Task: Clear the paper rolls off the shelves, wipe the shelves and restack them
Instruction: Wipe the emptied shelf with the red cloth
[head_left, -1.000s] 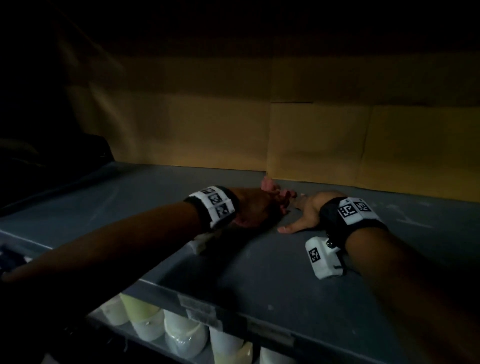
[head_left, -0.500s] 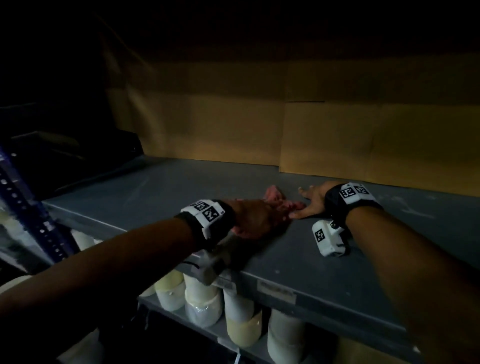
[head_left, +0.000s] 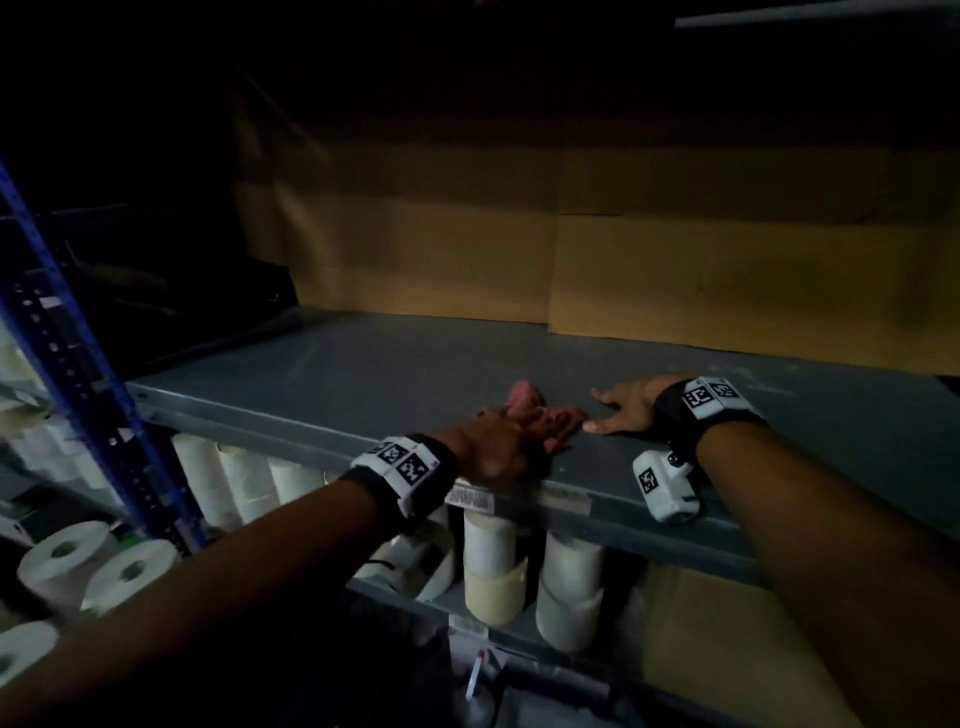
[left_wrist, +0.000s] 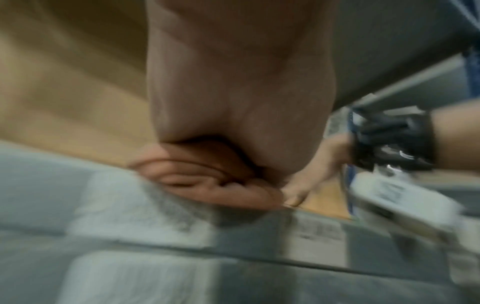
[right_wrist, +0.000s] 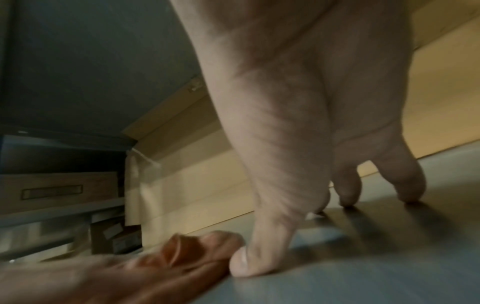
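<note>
Wiping stage, upper shelf (head_left: 363, 364). Your left hand (head_left: 493, 454) grips a bunched pink cloth (head_left: 524, 397) and presses it on the grey shelf close to its front lip; in the left-wrist view the folds sit under the palm, though the picture is blurred. Your right hand (head_left: 626, 408) lies just beside the cloth, fingers spread wide and straight, their tips braced on the shelf and holding nothing; the thumb tip (right_wrist: 242, 265) comes close to the cloth, and contact cannot be told. Progress, as judged: no rolls stand on this shelf, so clearing it appears done; wiping is in hand; restacking is not yet begun. The lower shelf (head_left: 415, 597) holds its rolls (head_left: 488, 566), so that one is likely still to clear. Counts: one cloth; two hands; two shelves in view; on the lower shelf about three rolls stand at the left and two stacks of two nearer the middle, others being hidden by your arm; three more rolls (head_left: 62, 558) lie at lower left, outside the blue upright (head_left: 67, 353). Brown card (head_left: 727, 270) lines the back.
</note>
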